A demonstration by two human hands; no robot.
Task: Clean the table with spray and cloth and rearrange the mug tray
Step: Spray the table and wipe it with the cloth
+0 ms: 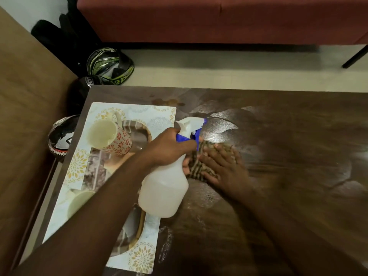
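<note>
- Nearest us, the tray (139, 257) lies along the left side of the bench (298, 196), apparently not yet rearranged; our left forearm crosses over it and hides its middle.
- A second mug (79, 202) sits on the tray's near half, mostly under that arm, so we can only guess it is upright.
- Our left hand (169, 145) is wrapped around the neck of the spray (165, 186), holding it above the bench, nozzle pointing away from us.
- Our right hand (223, 168) lies flat, fingers spread, pressing the cloth (201, 166) to the bench just beside the bottle; motion blur suggests a wipe in progress.
- Around the cloth the wood shows wet arcs and pale streaks, so we judge the middle already sprayed and partly wiped.
- Further off, a floral mug (111, 136) leans on the tray's far half.
- Beyond the tray, a brown stain (167, 101) remains near the far edge, so wiping there is left.
</note>
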